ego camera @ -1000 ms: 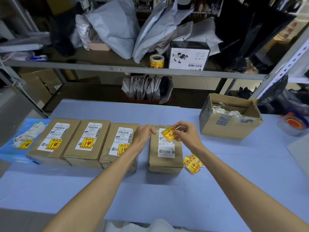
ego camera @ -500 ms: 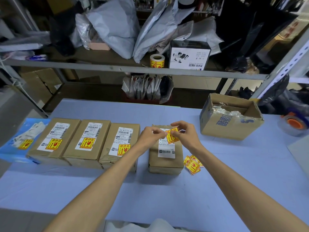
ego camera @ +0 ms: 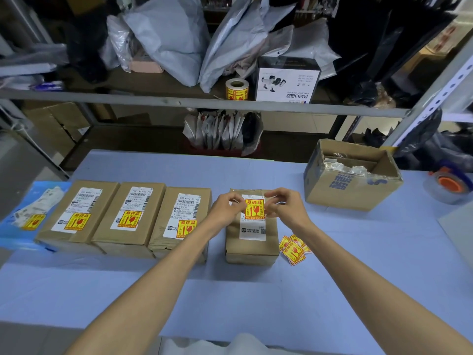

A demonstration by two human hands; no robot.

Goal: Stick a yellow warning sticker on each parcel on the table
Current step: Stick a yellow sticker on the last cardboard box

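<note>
A: Surface and room?

B: Pale blue surface (ego camera: 230, 303) in a stockroom. A metal shelf (ego camera: 179, 102) runs behind it, heaped with grey mailer bags (ego camera: 169, 34). A sticker roll (ego camera: 236, 88) and a white box (ego camera: 286, 80) stand on the shelf. An open carton (ego camera: 350, 175) sits far right on the surface, with a tape dispenser (ego camera: 450, 185) beyond it.

A: Parcels?

B: Three stickered parcels (ego camera: 128, 213) lie side by side at left. The fourth parcel (ego camera: 252, 247) stands apart from them, at centre. Loose stickers (ego camera: 294, 248) lie just beside its right side.

A: Grips?

B: The left grip (ego camera: 225, 211) pinches the yellow sticker (ego camera: 254, 208) at its left edge and the right grip (ego camera: 289, 208) pinches its right edge. The sticker sits square over the top of the fourth parcel's white label. Cannot tell whether it is pressed down.

A: Change?

B: A second ago the right grip alone held it, tilted, with the left grip at the parcel's left edge. Half a second ago both were on it, still tilted. Now it is upright and lower.
</note>
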